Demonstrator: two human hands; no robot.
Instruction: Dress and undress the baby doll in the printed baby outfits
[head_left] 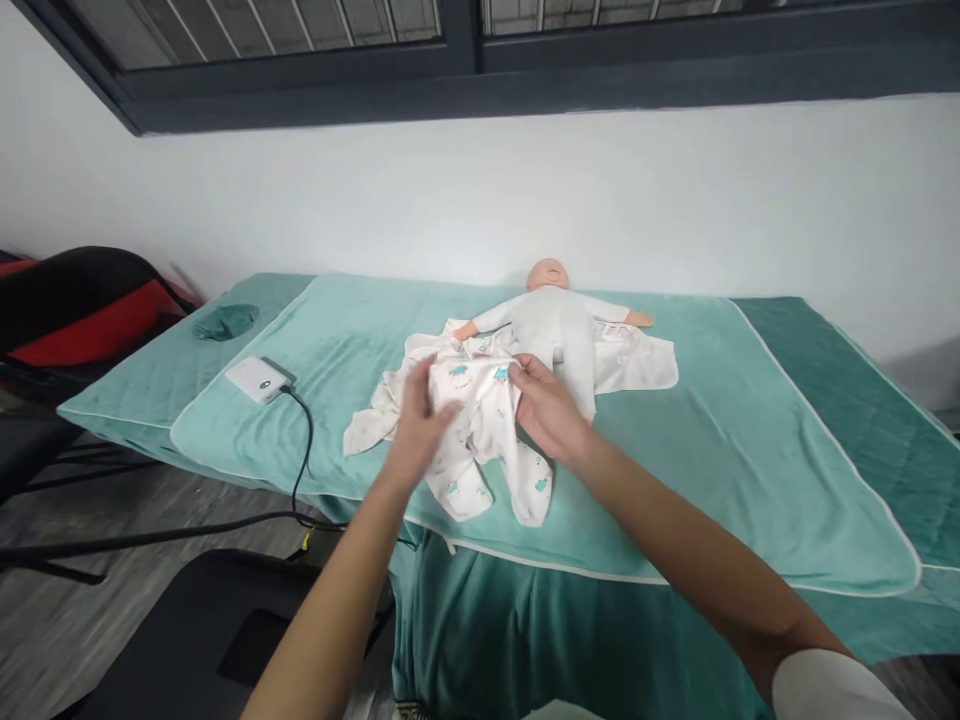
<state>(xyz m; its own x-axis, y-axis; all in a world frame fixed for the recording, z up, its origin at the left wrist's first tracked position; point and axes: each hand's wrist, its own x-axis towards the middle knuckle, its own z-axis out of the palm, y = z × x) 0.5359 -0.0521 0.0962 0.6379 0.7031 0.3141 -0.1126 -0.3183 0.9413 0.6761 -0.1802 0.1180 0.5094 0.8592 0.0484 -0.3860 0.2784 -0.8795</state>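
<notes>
A baby doll (pixel 551 320) in a pale one-piece lies face up on a teal blanket (pixel 720 440), arms spread, head toward the wall. Over its lower body lies a white printed baby romper (pixel 480 440), its legs hanging toward the table's front edge. My left hand (pixel 417 425) pinches the romper's upper left part. My right hand (pixel 546 405) grips the romper's upper right edge beside the doll's leg. Both hands are closed on the fabric.
A small white box (pixel 257 379) with a black cable (pixel 304 450) lies on the blanket's left side. A dark green cloth bundle (pixel 225 321) sits at the far left. A red and black chair (pixel 82 310) stands left of the table; a white wall runs behind.
</notes>
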